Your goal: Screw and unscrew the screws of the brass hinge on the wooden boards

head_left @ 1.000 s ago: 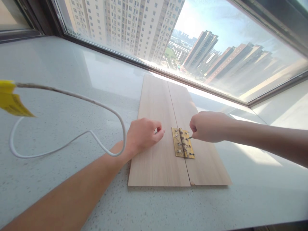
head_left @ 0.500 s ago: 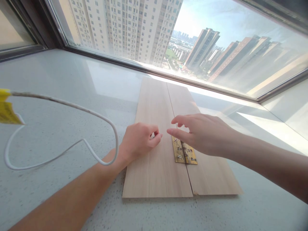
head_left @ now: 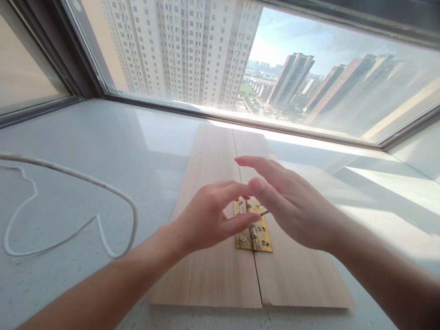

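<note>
Two pale wooden boards lie side by side on the white sill, the left board (head_left: 206, 275) and the right board (head_left: 299, 284). A brass hinge (head_left: 263, 239) spans their seam, with small screws standing in its holes. Both hands hover just above the hinge. My left hand (head_left: 206, 220) comes in from the left, its forefinger and thumb spread apart, with nothing visible between them. My right hand (head_left: 288, 201) has its fingers stretched out flat, and its thumb tip sits between my left forefinger and thumb. The hands cover the hinge's upper part.
A white cable (head_left: 113, 195) loops over the speckled sill (head_left: 85, 151) at the left. The window frame (head_left: 240, 117) runs along the back, with tall buildings beyond the glass. The sill's front edge lies just below the boards.
My right hand let go of a screw at the hinge, opened and swung left. My left hand uncurled from a fist and moved right to meet it. The view tilted up; the yellow tag left the frame.
</note>
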{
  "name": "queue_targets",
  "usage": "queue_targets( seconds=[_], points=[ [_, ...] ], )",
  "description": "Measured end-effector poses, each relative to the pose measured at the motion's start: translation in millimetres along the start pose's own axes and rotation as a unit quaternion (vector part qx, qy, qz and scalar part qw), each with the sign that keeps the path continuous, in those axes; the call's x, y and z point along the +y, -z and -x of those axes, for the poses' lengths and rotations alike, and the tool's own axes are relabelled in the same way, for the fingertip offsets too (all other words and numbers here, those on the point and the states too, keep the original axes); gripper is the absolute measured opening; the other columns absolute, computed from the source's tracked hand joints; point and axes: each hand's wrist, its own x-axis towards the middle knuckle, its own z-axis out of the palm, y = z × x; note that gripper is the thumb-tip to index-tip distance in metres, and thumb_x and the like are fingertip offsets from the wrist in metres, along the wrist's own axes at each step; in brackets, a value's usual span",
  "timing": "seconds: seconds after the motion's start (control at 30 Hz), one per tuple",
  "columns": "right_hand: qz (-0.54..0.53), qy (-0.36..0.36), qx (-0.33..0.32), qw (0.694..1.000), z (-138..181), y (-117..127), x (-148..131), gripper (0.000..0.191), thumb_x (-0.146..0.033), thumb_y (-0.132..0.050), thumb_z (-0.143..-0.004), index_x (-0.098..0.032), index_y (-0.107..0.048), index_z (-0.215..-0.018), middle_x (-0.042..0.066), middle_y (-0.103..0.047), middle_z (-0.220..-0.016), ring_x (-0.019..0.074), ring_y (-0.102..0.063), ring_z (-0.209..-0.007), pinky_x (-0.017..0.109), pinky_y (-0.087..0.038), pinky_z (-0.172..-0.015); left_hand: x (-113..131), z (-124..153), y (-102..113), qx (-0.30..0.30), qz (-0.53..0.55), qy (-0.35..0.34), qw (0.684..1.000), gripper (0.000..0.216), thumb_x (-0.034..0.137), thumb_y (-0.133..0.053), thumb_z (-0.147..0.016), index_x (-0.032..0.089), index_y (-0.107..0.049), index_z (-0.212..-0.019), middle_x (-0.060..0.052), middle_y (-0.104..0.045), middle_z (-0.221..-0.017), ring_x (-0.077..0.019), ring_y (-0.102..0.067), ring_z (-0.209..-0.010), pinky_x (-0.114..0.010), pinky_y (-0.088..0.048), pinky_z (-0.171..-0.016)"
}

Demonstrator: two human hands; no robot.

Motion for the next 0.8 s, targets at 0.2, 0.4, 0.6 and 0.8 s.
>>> queue_targets(
  seconds=[0.2,0.4,0.6,0.8],
  points=[
    [-0.097,0.024,0.074,0.992,-1.0,-4.9,1.5,0.062,-0.063,-0.027,-0.088,-0.024,-0.047,-0.132,0.009,-0.058,-0.122,0.0253,-0.052,-0.114,0.042,-0.041,-0.093,7.7,-26.2,-34.5,0.037,0.152,0.025,0.987,0.017,0.017,-0.064,-0.074,0.015,-0.060,-0.091,-0.004,-0.066,-0.084,-0.0158,-0.060,-0.080,-0.026,-0.050,-0.069],
    [-0.211,-0.001,0.228,0.951,10.1,-9.2,31.0,0.047,-0.055,-0.026,-0.092,-0.025,-0.058,-0.110,0.005,-0.059,-0.121,0.0208,-0.053,-0.114,0.035,-0.045,-0.090,13.0,-24.0,-35.8,0.018,0.129,-0.004,0.991,0.017,0.020,-0.058,-0.082,0.017,-0.064,-0.097,-0.006,-0.064,-0.093,-0.0143,-0.058,-0.084,-0.029,-0.049,-0.079],
    [-0.281,-0.108,0.272,0.914,32.7,-11.0,97.3,0.046,-0.056,-0.034,-0.089,-0.021,-0.063,-0.094,0.008,-0.067,-0.105,0.0210,-0.061,-0.100,0.038,-0.048,-0.085,34.1,-28.3,-56.7,0.054,0.192,0.158,0.967,0.016,0.016,-0.040,-0.085,0.018,-0.055,-0.082,-0.003,-0.061,-0.086,-0.0140,-0.055,-0.080,-0.029,-0.046,-0.073],
    [-0.274,-0.185,0.330,0.884,53.1,-21.2,155.9,0.048,-0.059,-0.038,-0.087,-0.020,-0.066,-0.085,0.007,-0.069,-0.092,0.0197,-0.063,-0.088,0.036,-0.048,-0.080,37.7,-35.9,-89.4,0.149,0.276,0.171,0.934,0.015,0.020,-0.040,-0.081,0.018,-0.044,-0.066,0.000,-0.042,-0.064,-0.0113,-0.042,-0.063,-0.025,-0.038,-0.057]
  ],
)
